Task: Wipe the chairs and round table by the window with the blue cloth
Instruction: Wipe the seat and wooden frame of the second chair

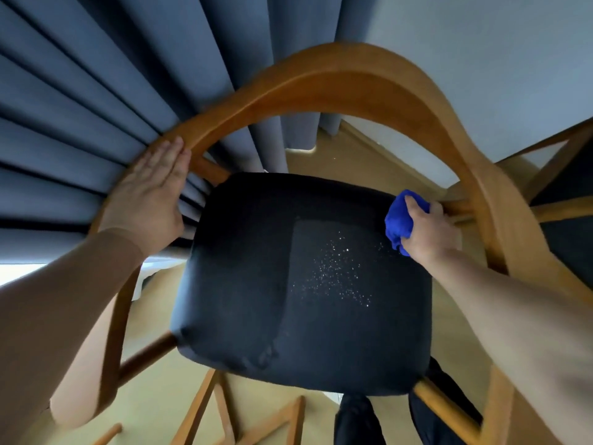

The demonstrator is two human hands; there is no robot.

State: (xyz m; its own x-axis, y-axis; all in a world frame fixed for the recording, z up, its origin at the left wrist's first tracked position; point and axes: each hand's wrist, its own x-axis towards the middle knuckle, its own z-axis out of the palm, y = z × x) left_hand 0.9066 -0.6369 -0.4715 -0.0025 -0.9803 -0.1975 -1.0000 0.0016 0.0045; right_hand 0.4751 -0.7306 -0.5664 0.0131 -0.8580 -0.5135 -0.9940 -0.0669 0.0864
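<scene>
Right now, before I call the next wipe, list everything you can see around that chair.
chair: one, honey-brown wood, curved back rail, centre.
seat cushion: one, black, on the chair.
specks: many, white, right half of the seat cushion.
blue cloth: one, bunched at the cushion's right rear corner.
curtain: one, grey-blue, pleated, behind the chair, left.
wall: pale grey, upper right.
floor: tan, under the chair.
other wooden frames: brown, far right and bottom edge.
left hand: flat on the chair's left rail.
right hand: grips the blue cloth.
</scene>
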